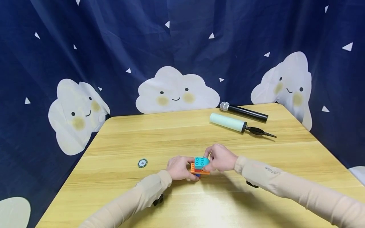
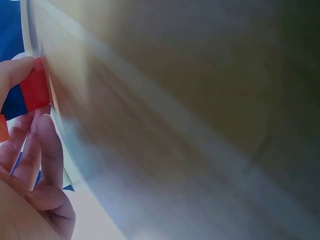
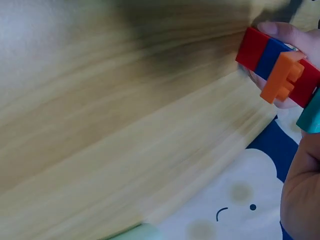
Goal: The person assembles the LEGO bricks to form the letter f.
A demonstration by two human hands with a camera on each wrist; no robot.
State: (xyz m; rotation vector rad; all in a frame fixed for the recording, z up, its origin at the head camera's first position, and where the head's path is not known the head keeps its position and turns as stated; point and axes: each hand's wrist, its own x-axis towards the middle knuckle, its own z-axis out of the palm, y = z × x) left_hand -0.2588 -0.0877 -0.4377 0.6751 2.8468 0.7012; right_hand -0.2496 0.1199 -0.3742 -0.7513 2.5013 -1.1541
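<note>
Near the middle of the wooden table, a small stack of toy building bricks stands between both hands. From the bottom up, the right wrist view gives a red brick (image 3: 252, 47), a blue brick (image 3: 271, 57), a flat orange brick (image 3: 281, 77), another red brick (image 3: 306, 82) and a teal brick (image 3: 311, 116). My left hand (image 1: 179, 168) grips the lower bricks from the left, its thumb against the bottom red brick (image 2: 36, 90). On the right, my right hand (image 1: 223, 158) pinches the rounded side of the teal brick (image 1: 200, 162) at the top.
A green-edged poker chip (image 1: 142, 163) lies left of the bricks. Farther back on the right are a pale hand pump (image 1: 228, 122) with a black nozzle and a black microphone (image 1: 247, 113). A dark blue curtain (image 1: 119, 38) with clouds hangs behind the table (image 1: 128, 136).
</note>
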